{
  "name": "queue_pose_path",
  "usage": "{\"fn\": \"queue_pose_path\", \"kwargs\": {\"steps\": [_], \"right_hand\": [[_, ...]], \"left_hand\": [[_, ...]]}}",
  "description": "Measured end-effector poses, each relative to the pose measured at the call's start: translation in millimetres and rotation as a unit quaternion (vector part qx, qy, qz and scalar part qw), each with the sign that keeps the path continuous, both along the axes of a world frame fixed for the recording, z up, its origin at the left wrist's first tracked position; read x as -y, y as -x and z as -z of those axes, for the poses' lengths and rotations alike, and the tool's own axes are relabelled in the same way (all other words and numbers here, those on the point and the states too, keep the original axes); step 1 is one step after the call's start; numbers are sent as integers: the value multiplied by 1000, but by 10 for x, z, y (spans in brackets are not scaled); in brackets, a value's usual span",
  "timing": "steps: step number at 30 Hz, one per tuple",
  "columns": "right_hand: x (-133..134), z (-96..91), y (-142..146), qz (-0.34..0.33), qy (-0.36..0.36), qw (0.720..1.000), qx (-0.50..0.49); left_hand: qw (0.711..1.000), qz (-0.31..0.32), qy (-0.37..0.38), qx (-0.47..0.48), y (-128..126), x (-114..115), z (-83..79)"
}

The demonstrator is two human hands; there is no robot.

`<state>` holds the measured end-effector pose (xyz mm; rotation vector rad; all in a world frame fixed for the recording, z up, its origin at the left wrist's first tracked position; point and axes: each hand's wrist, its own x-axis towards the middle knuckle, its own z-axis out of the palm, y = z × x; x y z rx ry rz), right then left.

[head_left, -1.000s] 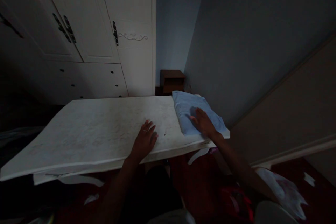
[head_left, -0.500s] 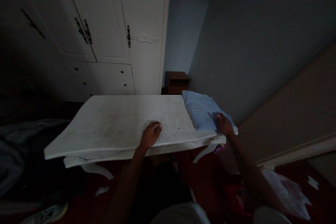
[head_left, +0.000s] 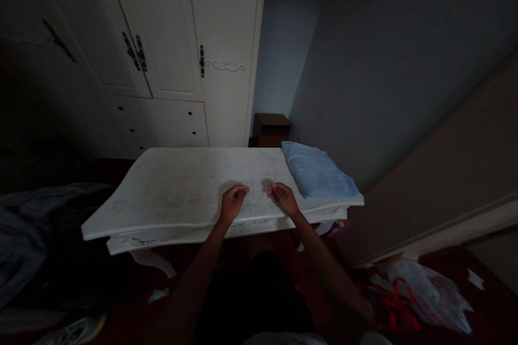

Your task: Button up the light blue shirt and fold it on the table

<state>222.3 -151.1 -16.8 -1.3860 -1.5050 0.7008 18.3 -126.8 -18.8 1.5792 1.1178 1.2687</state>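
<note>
Over the front half of the white bench [head_left: 178, 188], both hands hang side by side, the left hand [head_left: 233, 203] near the middle and the right hand [head_left: 284, 199] just beside the blue cloth [head_left: 321, 172]. Each grip is loosely curled, thumb turned toward the fingers, and no object shows in either; whether the fingertips meet, I cannot tell in this dim light. Nor can I tell whether the hands brush the surface or float a little above it, though each has a soft shadow close by.

The blue cloth, perhaps a pillow or a folded garment, lies flat at the bench's right end, its near edge close to the front rim and one corner close to the end. Nothing holds it there: it seems to keep its place by its own weight and broad, flat spread. Its slanted position follows the bench's end, so the middle of the top falls to the hands. They sit at a like height, inner sides facing, probably because the person is placed squarely before the bench, with both forearms [head_left: 324, 259] coming up over its front edge.

Behind the bench rises a white wardrobe [head_left: 230, 102], with a small brown cabinet [head_left: 272, 128] between it and the grey wall [head_left: 376, 75]. At the lower right, a pale plastic bag [head_left: 435, 291] lies on the red floor, well apart from the hands.
</note>
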Motion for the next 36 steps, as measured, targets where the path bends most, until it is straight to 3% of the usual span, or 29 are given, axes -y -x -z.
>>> {"fn": "queue_pose_path", "kwargs": {"steps": [3,9,21,36], "right_hand": [[-85,53,20,23,-24,999,-29],[20,95,38,33,-59,998,9],[41,78,63,42,-79,995,44],[39,74,63,32,-85,996,21]], "left_hand": [[999,-11,-3,46,5,-7,15],[998,-6,1,61,3,-7,26],[995,-26,10,97,13,42,-83],[987,-49,19,153,7,-11,-14]]}}
